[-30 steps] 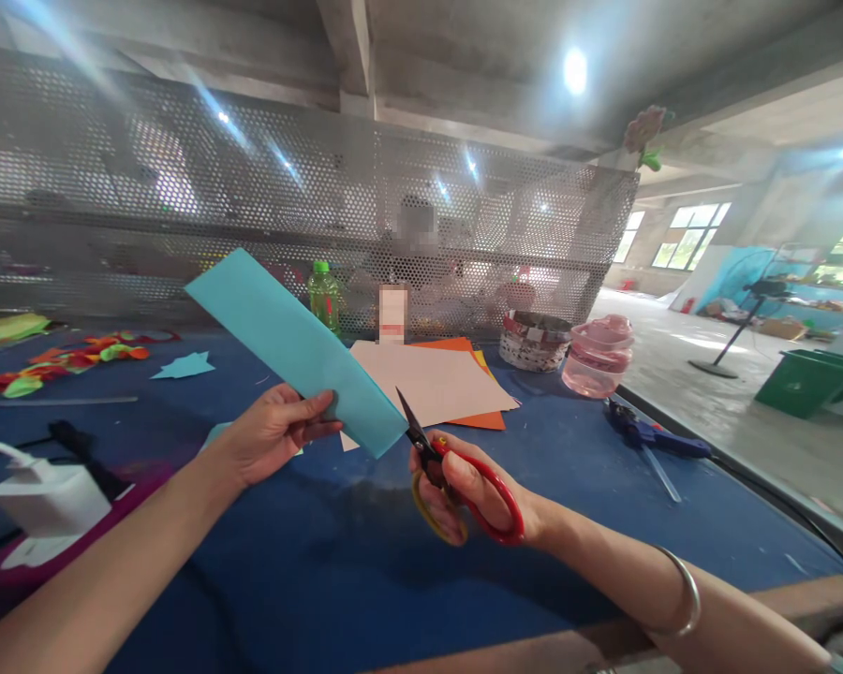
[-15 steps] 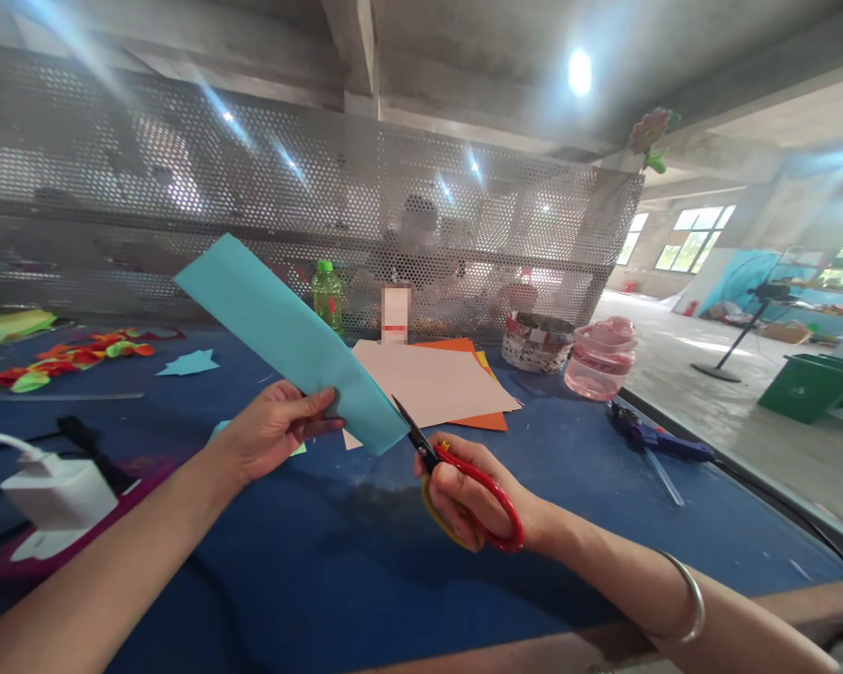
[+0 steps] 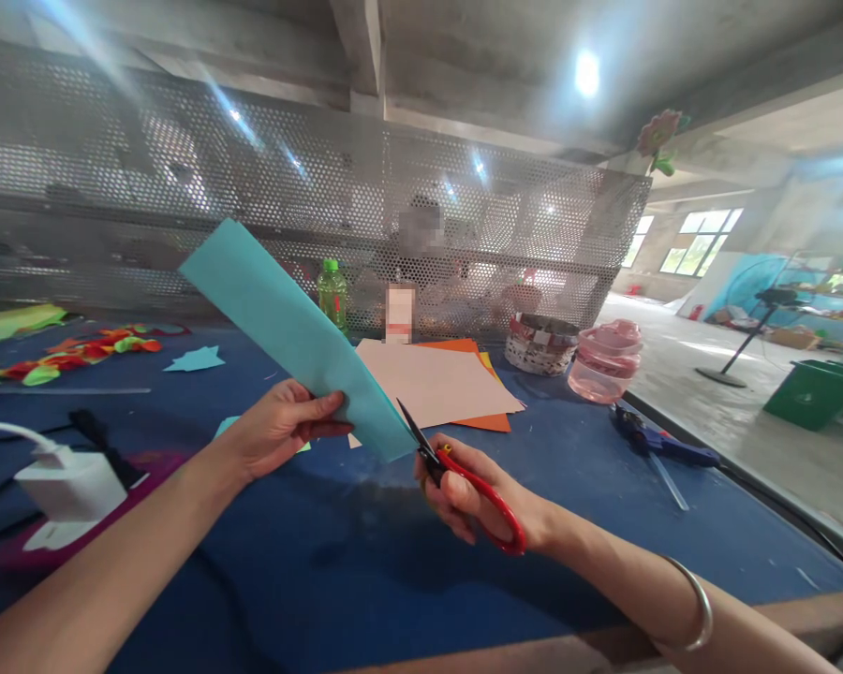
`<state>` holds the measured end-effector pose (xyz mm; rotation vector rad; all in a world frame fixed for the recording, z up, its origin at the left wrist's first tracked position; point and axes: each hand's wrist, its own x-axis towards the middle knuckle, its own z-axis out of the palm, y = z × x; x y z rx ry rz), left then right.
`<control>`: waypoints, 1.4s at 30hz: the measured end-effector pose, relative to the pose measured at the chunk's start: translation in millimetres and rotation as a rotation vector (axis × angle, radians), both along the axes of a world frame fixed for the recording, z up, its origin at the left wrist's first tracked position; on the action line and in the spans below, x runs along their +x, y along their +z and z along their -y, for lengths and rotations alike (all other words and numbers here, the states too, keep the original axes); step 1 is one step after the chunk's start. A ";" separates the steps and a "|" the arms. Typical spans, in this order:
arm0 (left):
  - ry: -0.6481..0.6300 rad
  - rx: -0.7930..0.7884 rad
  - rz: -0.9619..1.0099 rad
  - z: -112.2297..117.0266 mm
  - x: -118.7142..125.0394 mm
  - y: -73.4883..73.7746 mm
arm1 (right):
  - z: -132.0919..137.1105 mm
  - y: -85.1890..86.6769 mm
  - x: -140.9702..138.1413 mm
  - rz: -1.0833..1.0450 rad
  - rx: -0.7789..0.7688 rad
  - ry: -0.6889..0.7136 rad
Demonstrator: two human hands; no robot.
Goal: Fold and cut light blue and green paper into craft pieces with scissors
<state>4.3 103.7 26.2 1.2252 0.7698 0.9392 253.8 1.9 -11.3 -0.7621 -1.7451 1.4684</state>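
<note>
Paper, one folded teal strip (image 3: pixel 295 342), pinched in the left hand (image 3: pixel 277 432) at frame center; the right hand (image 3: pixel 464 491) grips one pair of red-handled scissors (image 3: pixel 498 505), blades just beside the strip's lower end, above the blue surface (image 3: pixel 337 590).

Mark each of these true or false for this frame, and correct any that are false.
1. The left hand holds a teal paper strip. True.
2. The right hand holds scissors with blue handles. False: the handles are red.
3. The bangle is on the left arm. False: it is on the right arm.
4. A glue gun lies on the blue table, to the right of the orange paper. True.
</note>
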 end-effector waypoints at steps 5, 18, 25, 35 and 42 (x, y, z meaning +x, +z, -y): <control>-0.012 0.015 -0.010 2.3 1.6 0.8 | 0.0 0.6 1.3 0.024 0.032 -0.002; -0.005 0.032 -0.005 2.0 0.8 -0.7 | 4.0 1.6 -6.0 -0.040 0.083 -0.063; 0.011 0.050 -0.051 1.8 -0.7 2.1 | 0.8 -4.1 -1.4 -0.001 0.084 -0.019; -0.016 0.090 -0.068 5.2 0.3 1.5 | 1.7 0.4 -0.1 0.007 0.078 0.034; -0.012 0.110 -0.076 5.8 0.9 2.8 | 2.4 5.0 -2.8 -0.007 0.071 0.042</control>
